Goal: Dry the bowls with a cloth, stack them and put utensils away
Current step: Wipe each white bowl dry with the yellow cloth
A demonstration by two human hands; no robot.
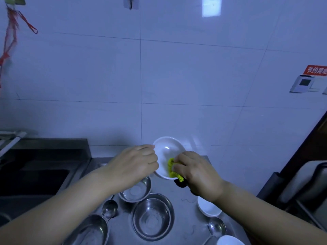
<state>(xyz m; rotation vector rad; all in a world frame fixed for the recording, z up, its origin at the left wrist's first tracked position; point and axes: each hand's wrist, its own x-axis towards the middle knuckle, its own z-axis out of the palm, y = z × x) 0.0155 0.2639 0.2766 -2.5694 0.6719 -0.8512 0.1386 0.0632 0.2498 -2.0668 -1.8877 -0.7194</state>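
A white bowl (168, 152) is held up tilted above the steel counter (187, 227), its inside facing me. My left hand (136, 163) grips its left rim. My right hand (196, 172) holds a yellow cloth (171, 169) and presses it against the bowl's lower right inside. Below on the counter stand three steel bowls: a small one (136, 190), a larger one (153, 216) and one at the bottom left (92, 230). Two white bowls (208, 207) (230, 241) sit to the right. Two steel spoons (109, 208) (216, 228) lie among them.
A dark sink (35, 177) lies to the left of the counter. White tiled wall (159, 76) rises directly behind. A dish rack with trays (307, 191) stands at the right edge. A small dark object (180, 183) sits under the cloth.
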